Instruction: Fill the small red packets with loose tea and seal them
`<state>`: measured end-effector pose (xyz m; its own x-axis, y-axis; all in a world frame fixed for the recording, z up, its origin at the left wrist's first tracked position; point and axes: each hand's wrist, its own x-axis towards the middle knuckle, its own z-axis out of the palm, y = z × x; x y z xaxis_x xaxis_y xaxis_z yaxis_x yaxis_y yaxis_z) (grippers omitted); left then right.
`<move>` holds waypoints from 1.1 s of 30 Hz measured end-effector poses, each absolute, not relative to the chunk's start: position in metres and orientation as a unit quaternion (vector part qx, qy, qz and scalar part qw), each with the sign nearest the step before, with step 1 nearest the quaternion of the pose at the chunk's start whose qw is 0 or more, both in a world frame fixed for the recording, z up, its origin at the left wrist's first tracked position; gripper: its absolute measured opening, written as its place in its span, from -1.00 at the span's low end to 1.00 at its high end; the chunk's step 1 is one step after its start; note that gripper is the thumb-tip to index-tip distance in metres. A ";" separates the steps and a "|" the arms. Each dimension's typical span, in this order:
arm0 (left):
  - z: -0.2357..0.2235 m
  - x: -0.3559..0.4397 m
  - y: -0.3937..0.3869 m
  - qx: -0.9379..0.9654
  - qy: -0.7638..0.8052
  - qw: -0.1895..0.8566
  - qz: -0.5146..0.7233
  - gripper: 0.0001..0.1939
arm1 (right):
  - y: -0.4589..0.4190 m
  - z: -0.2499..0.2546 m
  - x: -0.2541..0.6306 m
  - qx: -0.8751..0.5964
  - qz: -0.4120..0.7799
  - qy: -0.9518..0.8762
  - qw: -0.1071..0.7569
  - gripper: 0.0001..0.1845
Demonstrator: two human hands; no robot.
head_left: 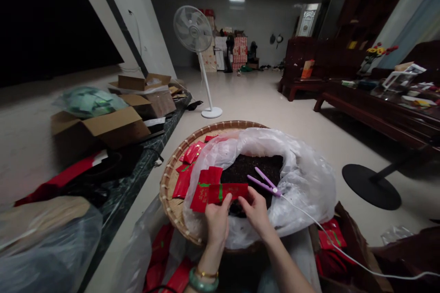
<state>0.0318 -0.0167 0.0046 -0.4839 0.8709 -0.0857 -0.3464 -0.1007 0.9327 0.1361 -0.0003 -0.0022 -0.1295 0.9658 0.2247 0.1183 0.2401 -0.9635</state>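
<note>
Both of my hands pinch a red packet (232,189) with a green band, held sideways above the near edge of a plastic bag. My left hand (218,219) grips its left part from below. The right hand (255,210) has its fingers at the right end. Another red packet (205,187) lies just left of it on the bag. Inside the open clear plastic bag (305,165) is dark, loose material (250,167). On that material rests a purple corded clamp tool (263,182), its two arms apart. A round woven tray (168,169) bears the bag and several red packets (184,181).
A white cord (319,224) runs from the clamp tool to the lower right. Red packets (332,238) fill a container at right. Open cardboard boxes (113,123) stand left, a white fan (206,78) ahead, and a black round base (371,186) right.
</note>
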 end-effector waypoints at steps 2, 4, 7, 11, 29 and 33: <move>-0.002 0.027 -0.019 0.268 0.497 0.447 0.693 -0.53 | 0.002 -0.006 0.142 -0.459 0.402 -0.607 0.509 -0.71; -0.010 0.018 -0.020 0.298 0.512 0.442 0.674 -0.55 | 0.005 -0.011 0.148 -0.474 0.366 -0.608 0.522 -0.64; -0.019 0.008 -0.021 0.374 0.562 0.414 0.611 -0.57 | 0.006 -0.014 0.152 -0.486 0.305 -0.626 0.528 -0.56; -0.019 0.013 -0.026 0.409 0.584 0.400 0.576 -0.62 | 0.002 -0.010 0.150 -0.485 0.246 -0.664 0.513 -0.53; -0.015 0.019 -0.026 0.364 0.587 0.415 0.593 -0.67 | 0.009 -0.005 0.165 -0.483 0.075 -0.690 0.535 -0.76; -0.013 0.019 -0.027 0.385 0.594 0.402 0.581 -0.71 | 0.009 -0.002 0.169 -0.466 0.073 -0.702 0.534 -0.84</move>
